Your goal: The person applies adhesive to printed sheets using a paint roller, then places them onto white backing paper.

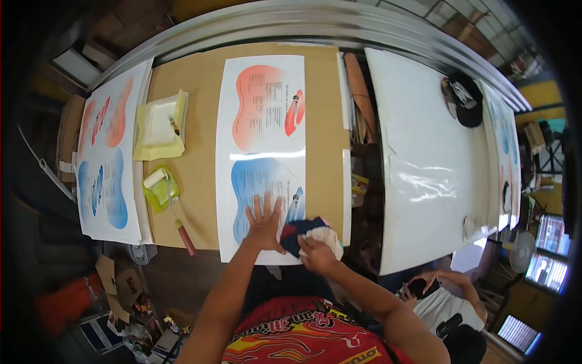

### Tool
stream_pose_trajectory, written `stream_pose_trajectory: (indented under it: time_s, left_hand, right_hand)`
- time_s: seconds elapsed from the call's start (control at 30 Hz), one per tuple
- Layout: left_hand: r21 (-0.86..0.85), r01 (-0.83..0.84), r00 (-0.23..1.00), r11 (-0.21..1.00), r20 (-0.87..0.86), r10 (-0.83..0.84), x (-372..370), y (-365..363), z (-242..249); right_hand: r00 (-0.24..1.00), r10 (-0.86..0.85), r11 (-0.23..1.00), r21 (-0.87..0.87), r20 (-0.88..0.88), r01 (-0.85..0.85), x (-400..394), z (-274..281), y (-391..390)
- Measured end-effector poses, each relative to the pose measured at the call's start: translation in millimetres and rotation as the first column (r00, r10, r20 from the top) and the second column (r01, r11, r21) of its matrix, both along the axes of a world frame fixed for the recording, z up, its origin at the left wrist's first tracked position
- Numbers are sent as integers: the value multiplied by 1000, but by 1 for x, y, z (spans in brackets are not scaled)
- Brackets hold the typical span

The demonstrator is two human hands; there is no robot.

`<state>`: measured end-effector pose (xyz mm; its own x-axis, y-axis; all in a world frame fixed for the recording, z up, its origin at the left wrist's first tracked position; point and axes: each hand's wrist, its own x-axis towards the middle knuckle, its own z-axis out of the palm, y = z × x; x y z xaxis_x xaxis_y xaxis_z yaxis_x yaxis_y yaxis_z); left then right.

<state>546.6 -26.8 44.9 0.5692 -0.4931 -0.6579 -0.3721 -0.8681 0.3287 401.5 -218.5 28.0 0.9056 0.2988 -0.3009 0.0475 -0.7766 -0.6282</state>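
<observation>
A long white printed sheet [267,161] with a red blob design at the far end and a blue one nearer me lies on the brown board [194,200]. My left hand [265,227] rests flat on its blue part, fingers spread. Just to the right, my right hand [317,255] grips a bunched cloth [303,233], dark blue, red and pale, against the sheet's near right corner. Left of the sheet, a paint roller [182,224] with a red handle lies with its white head on yellow-green plastic [160,191].
A paper-lined tray [159,124] with a brush lies at the left, beside more printed sheets [106,164]. Across a gap on the right is a glossy white panel [424,176] bearing a black cap [465,100]. Another person [448,303] sits at lower right. Metal rails [303,27] run behind.
</observation>
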Motion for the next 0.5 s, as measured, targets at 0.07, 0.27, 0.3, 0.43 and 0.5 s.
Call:
stream_pose_trajectory:
  time_s: [0.07, 0.27, 0.3, 0.43, 0.5]
  left_hand:
    - [-38, 6, 998, 999, 63, -4, -4, 3, 6]
    - [-343, -497, 698, 797, 387, 602, -73, 55, 12]
    - [-280, -622, 636, 731, 364, 680, -87, 69, 16]
    - [-247, -914, 295, 322, 141, 945, -127, 114, 2]
    - [-310, -950, 92, 44, -140, 986, -129, 135, -19]
  right_hand:
    - [999, -37, 997, 65, 35, 34, -27, 20, -17]
    - [764, -388, 883, -30, 516, 469, -32, 95, -129]
    - [733, -414, 846, -68, 540, 528, -27, 108, -152]
    - [721, -419, 656, -365, 552, 661, -13, 115, -212]
    - [630, -407, 595, -332, 661, 732, -4, 111, -185]
